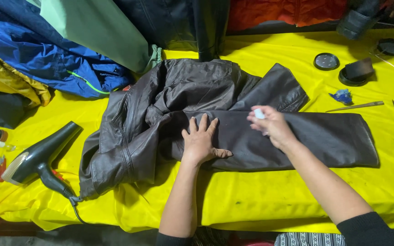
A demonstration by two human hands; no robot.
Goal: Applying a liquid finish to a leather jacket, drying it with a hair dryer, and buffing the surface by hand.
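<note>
Dark brown leather jacket (197, 123), creased and faintly glossy, lies spread at the centre of the yellow cloth-covered table (261, 196), one sleeve stretched flat toward three o'clock. Left hand (200, 143) presses open-palmed on that sleeve, fingers spread, gripping nothing. Right hand (270, 125), just beside it at three o'clock, pinches a small white object (259, 113) between its fingertips above the leather. At nine o'clock rests a black hair dryer (37, 157).
</note>
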